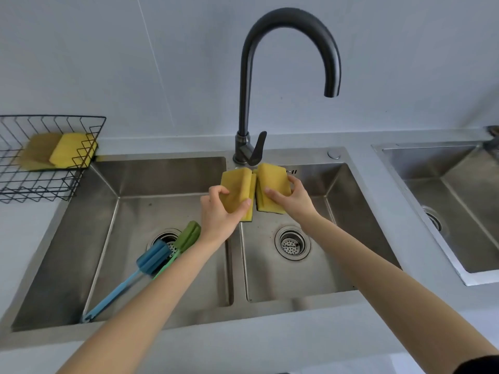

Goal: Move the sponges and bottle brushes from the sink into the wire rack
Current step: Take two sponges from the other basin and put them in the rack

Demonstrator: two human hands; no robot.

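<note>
My left hand (220,211) grips yellow sponges (237,188) above the divider of the double sink (172,163). Right beside it, my right hand (290,197) holds another stack of yellow sponges (271,180); the two stacks almost touch. In the left basin lie a blue bottle brush (151,259) and a green bottle brush (187,237), their heads over the drain, the green handle partly hidden by my left forearm. The black wire rack (40,182) stands on the counter at the far left and contains two yellow sponges (58,151).
A tall black gooseneck faucet (247,103) rises just behind my hands, its spout over the right basin. The right basin's drain strainer (292,242) is exposed. A second steel sink (464,203) sits at the far right. Grey counter runs along the front edge.
</note>
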